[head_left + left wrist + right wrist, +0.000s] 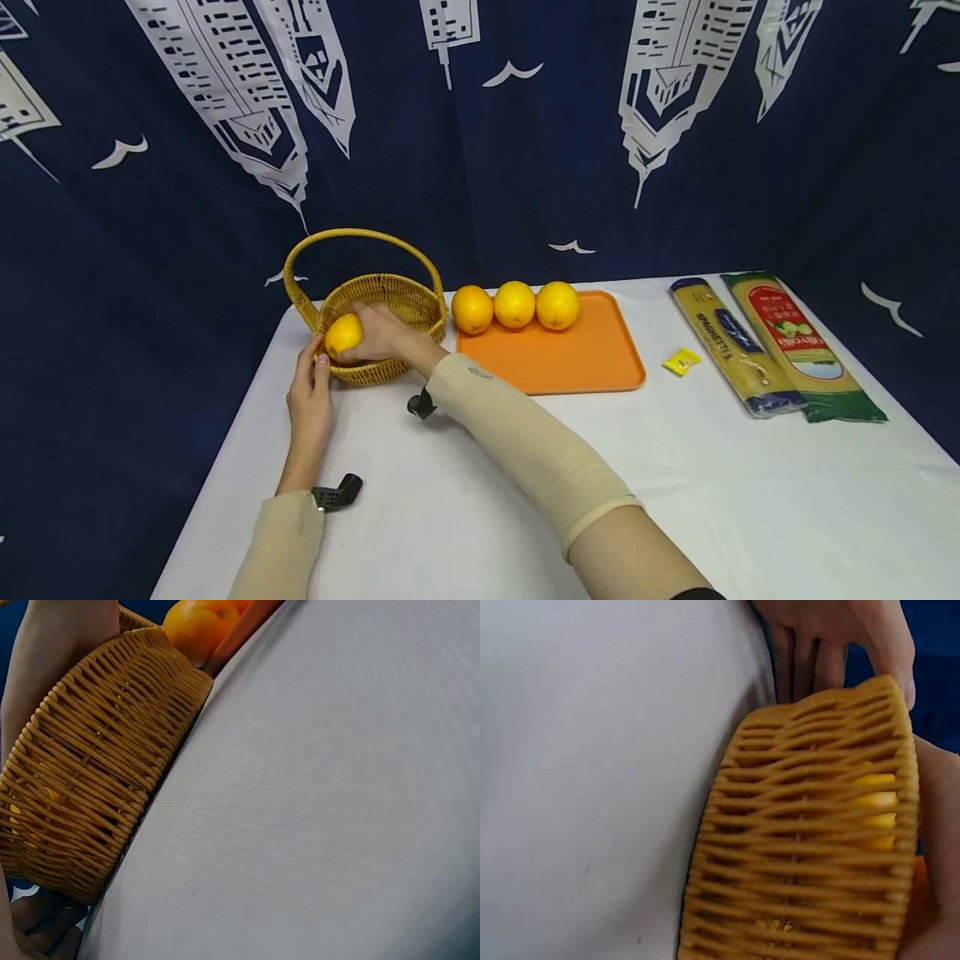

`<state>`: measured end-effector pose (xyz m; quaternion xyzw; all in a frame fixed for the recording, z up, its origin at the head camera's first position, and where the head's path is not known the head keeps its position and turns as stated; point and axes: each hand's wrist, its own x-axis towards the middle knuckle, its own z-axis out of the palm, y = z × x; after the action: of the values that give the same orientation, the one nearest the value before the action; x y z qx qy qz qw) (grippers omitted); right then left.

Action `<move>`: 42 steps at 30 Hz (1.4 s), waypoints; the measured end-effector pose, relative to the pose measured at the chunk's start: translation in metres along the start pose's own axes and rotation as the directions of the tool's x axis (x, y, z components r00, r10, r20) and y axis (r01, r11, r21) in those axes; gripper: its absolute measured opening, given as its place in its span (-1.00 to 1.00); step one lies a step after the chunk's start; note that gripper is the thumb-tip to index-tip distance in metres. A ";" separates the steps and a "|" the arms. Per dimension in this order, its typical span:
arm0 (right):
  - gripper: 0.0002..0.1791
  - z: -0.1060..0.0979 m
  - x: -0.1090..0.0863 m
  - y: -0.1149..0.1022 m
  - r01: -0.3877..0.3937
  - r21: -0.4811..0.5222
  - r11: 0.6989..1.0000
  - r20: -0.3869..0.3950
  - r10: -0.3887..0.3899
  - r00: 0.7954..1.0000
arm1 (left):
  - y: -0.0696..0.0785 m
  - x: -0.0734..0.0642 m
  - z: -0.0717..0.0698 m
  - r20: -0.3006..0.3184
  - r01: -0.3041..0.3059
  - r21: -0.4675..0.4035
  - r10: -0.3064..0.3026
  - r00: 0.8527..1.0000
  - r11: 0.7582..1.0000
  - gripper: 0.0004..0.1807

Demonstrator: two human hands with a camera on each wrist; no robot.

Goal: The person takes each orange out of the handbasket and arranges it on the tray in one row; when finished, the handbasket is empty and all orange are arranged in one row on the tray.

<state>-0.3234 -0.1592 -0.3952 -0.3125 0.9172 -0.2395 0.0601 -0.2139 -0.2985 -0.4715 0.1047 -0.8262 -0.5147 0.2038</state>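
A yellow wicker basket (371, 375) with a tall arched handle stands at the table's left back corner. My right hand (384, 332) reaches over its near rim and grips an orange (343, 335) inside, at the left end. Its fingertips are hidden behind the fruit. At the basket's left end, my left hand (310, 408) holds the rim, thumb near the top edge. The right wrist view shows the left hand's fingers (802, 664) along the outer wicker wall (802, 825). Yellow shows through the weave there.
Right of the basket, three oranges (514, 305) sit in a row along the back left of an orange tray (558, 362). A small yellow packet (682, 361) lies farther right, beside a spaghetti pack (731, 346) and a green-and-gold bag (802, 342). A dark patterned curtain (510, 167) hangs behind.
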 end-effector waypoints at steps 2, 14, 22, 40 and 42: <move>0.08 -0.001 0.000 -0.002 -0.015 -0.006 1.000 -0.019 0.015 1.000 | 0.002 0.001 0.000 -0.001 -0.007 0.000 0.007 1.000 1.000 -0.45; -0.10 -0.008 -0.017 -0.001 0.006 0.189 0.982 -0.166 0.026 0.986 | 0.000 0.000 -0.001 -0.002 -0.005 0.017 0.005 1.000 1.000 -0.45; -0.20 -0.024 -0.047 0.005 0.096 0.214 0.972 -0.236 -0.044 0.971 | 0.003 -0.002 -0.003 -0.001 0.005 0.014 -0.005 1.000 1.000 -0.44; -0.18 -0.065 -0.125 0.043 0.212 0.167 0.963 -0.290 -0.157 0.944 | 0.005 -0.002 -0.001 -0.004 -0.003 0.015 0.003 1.000 1.000 -0.46; -0.19 -0.068 -0.132 0.050 0.198 0.179 0.964 -0.303 -0.137 0.943 | 0.004 -0.002 -0.001 -0.003 -0.001 0.012 0.001 1.000 1.000 -0.45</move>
<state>-0.2626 -0.0176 -0.3640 -0.3436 0.8562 -0.3806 -0.0624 -0.2116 -0.2964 -0.4678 0.1063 -0.8291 -0.5093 0.2047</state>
